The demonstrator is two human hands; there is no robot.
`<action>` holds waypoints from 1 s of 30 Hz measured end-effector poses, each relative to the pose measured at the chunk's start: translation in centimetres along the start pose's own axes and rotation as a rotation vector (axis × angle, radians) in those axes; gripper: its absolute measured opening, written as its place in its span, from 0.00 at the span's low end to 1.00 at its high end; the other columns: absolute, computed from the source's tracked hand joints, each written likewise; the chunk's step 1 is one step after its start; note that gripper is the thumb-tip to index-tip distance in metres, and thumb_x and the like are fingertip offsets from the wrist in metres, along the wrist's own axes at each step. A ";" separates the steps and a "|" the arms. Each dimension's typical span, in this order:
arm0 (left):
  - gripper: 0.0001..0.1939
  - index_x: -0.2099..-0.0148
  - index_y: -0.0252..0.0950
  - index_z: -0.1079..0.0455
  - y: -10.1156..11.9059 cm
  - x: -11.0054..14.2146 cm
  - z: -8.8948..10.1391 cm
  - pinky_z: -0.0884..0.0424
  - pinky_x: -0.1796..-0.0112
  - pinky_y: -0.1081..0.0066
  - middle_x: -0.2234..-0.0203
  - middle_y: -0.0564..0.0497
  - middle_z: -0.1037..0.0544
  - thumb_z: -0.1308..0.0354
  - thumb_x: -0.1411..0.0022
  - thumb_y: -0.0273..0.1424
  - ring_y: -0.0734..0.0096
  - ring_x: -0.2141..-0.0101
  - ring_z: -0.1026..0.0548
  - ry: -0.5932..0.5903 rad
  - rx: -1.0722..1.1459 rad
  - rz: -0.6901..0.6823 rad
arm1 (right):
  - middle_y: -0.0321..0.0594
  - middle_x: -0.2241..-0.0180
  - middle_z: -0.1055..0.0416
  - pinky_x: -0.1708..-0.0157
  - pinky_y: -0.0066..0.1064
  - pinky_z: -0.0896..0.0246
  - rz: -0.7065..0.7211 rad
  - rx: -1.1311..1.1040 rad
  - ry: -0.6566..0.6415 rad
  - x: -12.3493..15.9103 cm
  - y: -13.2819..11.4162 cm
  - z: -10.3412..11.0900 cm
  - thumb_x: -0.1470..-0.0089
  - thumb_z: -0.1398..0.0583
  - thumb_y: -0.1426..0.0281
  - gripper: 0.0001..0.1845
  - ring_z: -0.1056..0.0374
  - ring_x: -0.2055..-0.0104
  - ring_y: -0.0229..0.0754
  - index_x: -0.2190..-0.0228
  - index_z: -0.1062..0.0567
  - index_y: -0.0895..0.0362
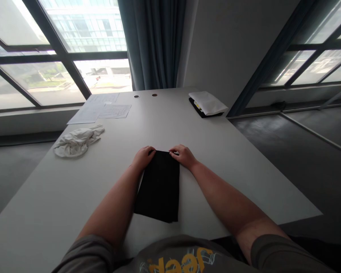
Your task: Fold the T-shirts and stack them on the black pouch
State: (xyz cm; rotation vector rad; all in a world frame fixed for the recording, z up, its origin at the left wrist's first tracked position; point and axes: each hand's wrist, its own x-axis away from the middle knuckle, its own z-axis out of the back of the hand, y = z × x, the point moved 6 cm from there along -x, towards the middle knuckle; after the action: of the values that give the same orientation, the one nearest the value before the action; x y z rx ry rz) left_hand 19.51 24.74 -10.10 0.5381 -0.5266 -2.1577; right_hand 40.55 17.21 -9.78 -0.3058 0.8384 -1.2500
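A black folded cloth (159, 185) lies flat on the white table in front of me, longer than it is wide. My left hand (144, 156) pinches its far left corner, thumb and fingers closed on the edge. At the far right corner, my right hand (184, 155) grips the same far edge between thumb and fingers. The near edge of the cloth rests loose on the tabletop. Whether it is a garment or a plain piece of fabric, I cannot tell.
A crumpled white cloth (78, 141) lies at the left edge of the table (216, 159). Behind it are sheets of paper (115, 111). A stack of folded white and black cloth (208, 103) sits at the far right. Two cable holes (154, 95) are near the back edge.
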 end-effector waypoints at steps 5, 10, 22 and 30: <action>0.14 0.57 0.41 0.22 0.1 0.0 0.0 0.28 0.50 0.63 0.58 0.47 0.18 0.49 0.28 0.36 0.60 0.54 0.22 0.004 -0.065 0.065 | 0.38 0.66 0.21 0.54 0.36 0.35 0.029 0.050 -0.021 -0.2 0.0 -0.5 0.41 0.35 0.72 0.06 0.29 0.60 0.44 0.62 0.18 0.53; 0.15 0.59 0.42 0.20 -0.4 0.3 0.5 0.28 0.48 0.65 0.54 0.48 0.19 0.48 0.29 0.37 0.61 0.53 0.22 0.030 -0.059 0.110 | 0.39 0.66 0.23 0.52 0.37 0.37 0.080 0.100 -0.062 -0.3 -0.2 -0.7 0.40 0.36 0.72 0.04 0.31 0.59 0.45 0.65 0.19 0.54; 0.14 0.60 0.43 0.19 -0.7 0.5 1.0 0.27 0.48 0.67 0.56 0.51 0.17 0.46 0.31 0.37 0.63 0.54 0.20 0.066 0.064 0.061 | 0.41 0.62 0.24 0.49 0.38 0.39 0.043 0.086 -0.083 -0.4 0.3 -0.7 0.37 0.39 0.69 0.09 0.32 0.56 0.45 0.70 0.23 0.55; 0.14 0.59 0.43 0.20 -0.9 0.3 0.6 0.28 0.48 0.66 0.56 0.49 0.18 0.47 0.30 0.37 0.62 0.54 0.21 0.013 -0.021 0.074 | 0.43 0.58 0.24 0.47 0.39 0.40 0.063 0.138 -0.098 -0.4 0.1 -1.0 0.35 0.42 0.70 0.11 0.32 0.54 0.45 0.68 0.21 0.55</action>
State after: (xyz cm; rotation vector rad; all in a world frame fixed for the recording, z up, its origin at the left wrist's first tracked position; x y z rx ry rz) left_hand 18.43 25.14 -10.14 0.5131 -0.5085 -2.0862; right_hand 39.89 17.89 -10.37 -0.2260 0.6691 -1.2179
